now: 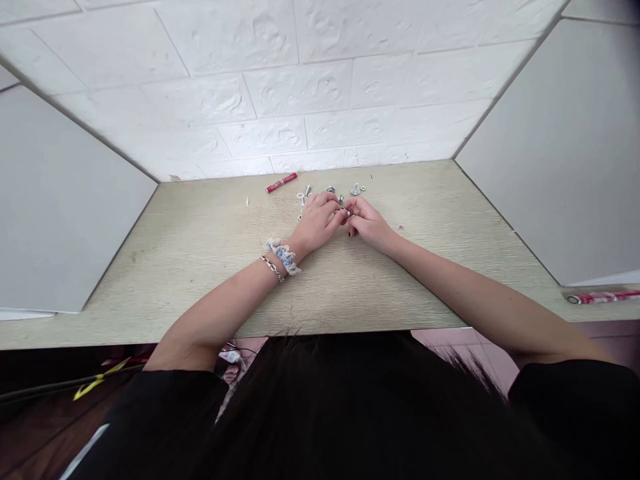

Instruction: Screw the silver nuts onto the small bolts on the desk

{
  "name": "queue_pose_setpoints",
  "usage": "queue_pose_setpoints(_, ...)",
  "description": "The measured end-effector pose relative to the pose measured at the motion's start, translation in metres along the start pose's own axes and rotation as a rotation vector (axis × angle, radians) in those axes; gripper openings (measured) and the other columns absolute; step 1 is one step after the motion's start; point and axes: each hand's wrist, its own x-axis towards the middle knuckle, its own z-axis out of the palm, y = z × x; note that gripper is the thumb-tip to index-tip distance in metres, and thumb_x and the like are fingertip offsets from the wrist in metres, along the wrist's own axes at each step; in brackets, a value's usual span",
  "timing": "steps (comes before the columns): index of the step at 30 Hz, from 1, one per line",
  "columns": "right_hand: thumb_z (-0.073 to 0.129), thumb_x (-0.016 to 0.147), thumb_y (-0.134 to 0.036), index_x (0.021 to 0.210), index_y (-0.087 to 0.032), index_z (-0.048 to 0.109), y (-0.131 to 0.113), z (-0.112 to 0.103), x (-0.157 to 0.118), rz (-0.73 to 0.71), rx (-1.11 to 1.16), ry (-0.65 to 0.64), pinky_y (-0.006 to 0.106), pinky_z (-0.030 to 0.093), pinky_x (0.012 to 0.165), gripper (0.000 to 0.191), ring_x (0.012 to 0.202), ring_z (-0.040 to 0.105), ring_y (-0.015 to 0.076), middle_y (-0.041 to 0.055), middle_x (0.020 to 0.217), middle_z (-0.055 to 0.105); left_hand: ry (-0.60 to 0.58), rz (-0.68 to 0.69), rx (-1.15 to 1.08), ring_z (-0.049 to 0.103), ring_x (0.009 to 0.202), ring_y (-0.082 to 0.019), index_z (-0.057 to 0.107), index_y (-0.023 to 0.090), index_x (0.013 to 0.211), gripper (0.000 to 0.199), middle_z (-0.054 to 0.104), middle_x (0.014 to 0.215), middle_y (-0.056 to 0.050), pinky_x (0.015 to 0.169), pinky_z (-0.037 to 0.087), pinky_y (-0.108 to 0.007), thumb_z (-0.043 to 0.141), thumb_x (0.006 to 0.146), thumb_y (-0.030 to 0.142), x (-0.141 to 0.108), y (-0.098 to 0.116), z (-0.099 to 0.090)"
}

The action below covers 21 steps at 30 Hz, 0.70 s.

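My left hand (320, 220) and my right hand (367, 222) meet near the middle of the wooden table, fingertips close together. Between them is a small metal piece (345, 212), mostly covered by the fingers, pinched from both sides; its exact shape is too small to tell. Beside my left hand's fingers, silver screws (308, 190) and a washer (301, 195) lie partly hidden. Just beyond the hands are round metal parts (331, 190). A silver bolt with a wide round base (355, 189) stands behind my right hand, a small nut (363, 189) next to it.
A red tube (281, 183) lies on the table (200, 267) near the white brick wall (280, 133). Grey panels stand at the left (65, 200) and right (560, 147). Another red tube (605, 297) rests at the right edge. A small pale scrap (247, 201) lies left.
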Motion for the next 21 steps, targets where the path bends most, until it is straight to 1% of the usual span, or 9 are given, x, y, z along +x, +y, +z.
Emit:
queue_pose_setpoints(2,0.047,0.074,-0.011,0.09,-0.02,0.043,0.0007,-0.0005,0.0004,-0.012,0.015,-0.019,0.022,0.04,0.049,0.019,0.048,0.046,0.007,-0.0061,0.07,0.054,0.006,0.011,0.007,0.048,0.112,-0.021,0.062,0.018,0.087,0.035,0.058,0.114,-0.007,0.108,0.034,-0.04,0.034,0.1,0.035,-0.0006,0.0007,-0.0007)
queue_pose_setpoints(4,0.046,0.073,-0.011,0.092,-0.02,0.044,0.0001,-0.001,0.0002,-0.004,0.022,-0.017,0.022,0.04,0.05,0.021,0.047,0.047,0.0072,-0.0063,0.069,0.053,0.015,0.028,0.017,0.048,0.113,-0.021,0.062,0.019,0.086,0.036,0.057,0.116,-0.007,0.108,0.034,-0.041,0.033,0.1,0.036,-0.0012,0.0018,-0.0015)
queue_pose_setpoints(7,0.044,0.079,-0.014,0.094,-0.02,0.045,-0.0005,-0.0011,-0.0003,0.015,0.034,0.013,0.022,0.04,0.05,0.015,0.046,0.048,0.0074,-0.0058,0.067,0.054,0.033,0.054,0.029,0.048,0.114,-0.02,0.062,0.019,0.088,0.037,0.057,0.118,-0.007,0.108,0.034,-0.041,0.032,0.1,0.037,-0.0019,0.0024,-0.0017)
queue_pose_setpoints(9,0.043,0.088,-0.023,0.094,-0.02,0.046,0.0009,-0.0008,0.0003,0.011,0.052,0.042,0.022,0.04,0.049,0.007,0.045,0.049,0.0074,-0.0048,0.067,0.055,0.045,0.068,0.033,0.048,0.114,-0.02,0.062,0.019,0.093,0.036,0.057,0.119,-0.007,0.108,0.034,-0.04,0.032,0.1,0.038,-0.0019,0.0018,-0.0011)
queue_pose_setpoints(10,0.041,0.092,-0.03,0.093,-0.019,0.047,0.0021,-0.0007,0.0008,0.005,0.062,0.054,0.022,0.04,0.049,0.012,0.045,0.049,0.0074,-0.0041,0.066,0.055,0.051,0.074,0.032,0.048,0.115,-0.02,0.062,0.019,0.095,0.036,0.057,0.119,-0.007,0.108,0.034,-0.04,0.032,0.1,0.038,-0.0019,0.0012,-0.0006)
queue_pose_setpoints(12,0.04,0.096,-0.043,0.09,-0.018,0.048,0.0047,-0.0005,0.0023,-0.005,0.075,0.073,0.021,0.04,0.047,0.027,0.045,0.049,0.0072,-0.0027,0.066,0.056,0.062,0.08,0.029,0.048,0.115,-0.02,0.062,0.02,0.099,0.035,0.057,0.12,-0.007,0.109,0.034,-0.04,0.032,0.1,0.039,-0.0017,-0.0001,0.0003)
queue_pose_setpoints(15,0.041,0.095,-0.057,0.082,-0.017,0.051,0.0064,-0.0003,0.0039,0.005,0.061,0.078,0.021,0.04,0.046,0.043,0.044,0.049,0.0066,-0.0013,0.064,0.056,0.07,0.085,0.026,0.047,0.116,-0.021,0.061,0.02,0.1,0.036,0.057,0.121,-0.008,0.109,0.034,-0.041,0.032,0.1,0.04,-0.0016,-0.0016,0.001)
queue_pose_setpoints(18,0.043,0.09,-0.064,0.074,-0.016,0.051,0.0042,0.0003,0.0039,0.012,0.032,0.062,0.02,0.039,0.045,0.052,0.043,0.048,0.0056,-0.0006,0.062,0.056,0.072,0.088,0.029,0.048,0.116,-0.021,0.061,0.02,0.1,0.036,0.057,0.12,-0.008,0.108,0.034,-0.041,0.032,0.1,0.041,-0.0015,-0.002,0.0009)
queue_pose_setpoints(21,0.046,0.087,-0.065,0.071,-0.015,0.05,0.0012,0.0012,0.003,0.014,0.025,0.054,0.019,0.039,0.044,0.052,0.042,0.049,0.0054,-0.0008,0.06,0.055,0.07,0.087,0.033,0.048,0.115,-0.021,0.061,0.02,0.1,0.035,0.057,0.12,-0.008,0.108,0.035,-0.041,0.033,0.1,0.04,-0.0013,-0.0018,0.0007)
